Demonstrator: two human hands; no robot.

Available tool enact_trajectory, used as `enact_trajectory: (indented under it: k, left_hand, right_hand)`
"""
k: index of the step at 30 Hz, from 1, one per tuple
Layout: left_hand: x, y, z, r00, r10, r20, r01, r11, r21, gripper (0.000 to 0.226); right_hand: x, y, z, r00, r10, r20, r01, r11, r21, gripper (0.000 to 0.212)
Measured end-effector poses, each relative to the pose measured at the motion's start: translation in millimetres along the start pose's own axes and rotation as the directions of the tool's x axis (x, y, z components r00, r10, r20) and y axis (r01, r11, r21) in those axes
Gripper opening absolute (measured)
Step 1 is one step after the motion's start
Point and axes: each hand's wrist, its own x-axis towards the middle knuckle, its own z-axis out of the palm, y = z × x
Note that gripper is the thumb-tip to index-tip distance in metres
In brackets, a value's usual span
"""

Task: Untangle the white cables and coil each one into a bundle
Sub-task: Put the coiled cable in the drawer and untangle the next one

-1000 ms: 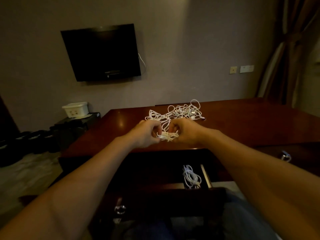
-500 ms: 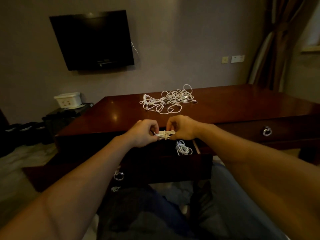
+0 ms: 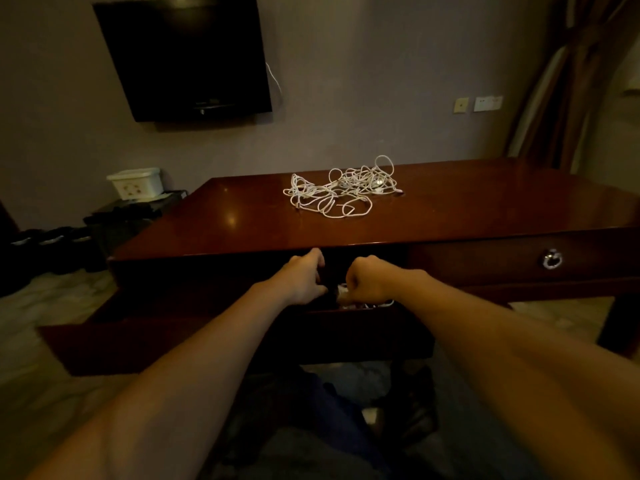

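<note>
1. Tangle of thin white cables (image 3: pixel 343 190): lies loose and uncoiled on the far middle of the glossy dark red-brown wooden surface (image 3: pixel 485 209), well apart from both hands.
2. Small coiled white cable bundle (image 3: pixel 343 291): only partly visible, at the fingers of the right hand, inside the pulled-out dark wooden drawer (image 3: pixel 346 327) below the front edge of the surface. More white cable (image 3: pixel 377 304) shows just beneath the right hand in the same drawer.
3. Right hand (image 3: pixel 372 280): fingers curled into a fist over the drawer, closed round the coiled bundle. The exact grip is hidden behind the knuckles.
4. Left hand (image 3: pixel 304 277): just left of the right hand, over the drawer opening, fingers loosely bent and pointing forward toward the front edge. It appears to hold nothing; whether it touches the bundle cannot be told.
5. Second drawer front with a round silver ring pull (image 3: pixel 551 259): closed, to the right.
6. Black flat television (image 3: pixel 183 57): mounted on the grey wall behind the surface.
7. White rectangular plastic box (image 3: pixel 135 183): sits on a low dark stand at the left.
8. Brown curtain (image 3: pixel 571 81): hangs at the far right.
</note>
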Motion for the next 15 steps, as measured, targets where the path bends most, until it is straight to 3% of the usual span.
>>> enact_trajectory:
  k: [3,6,12,15]
  left_hand:
    - [4,6,1,0.994,0.029,0.106,-0.035,0.998,0.051,0.021]
    - [3,11,5,0.987,0.074,0.143,-0.074,0.997,0.0,0.028]
    - [4,18,10,0.987,0.063,0.15,-0.053,0.996,-0.066,0.025]
    - [4,23,-4,0.993,0.079,0.088,-0.08,0.997,0.001,0.02]
  right_hand:
    - [-1,4,0,1.0,0.016,0.013,-0.016,1.0,0.015,0.036]
    - [-4,10,-5,0.997,-0.034,-0.065,0.037,0.999,0.034,0.021]
    - [-11,14,-14,0.996,-0.087,-0.001,0.087,0.995,0.043,0.018]
    - [-16,9,-29,0.991,-0.092,-0.1,0.101,0.991,0.084,0.022]
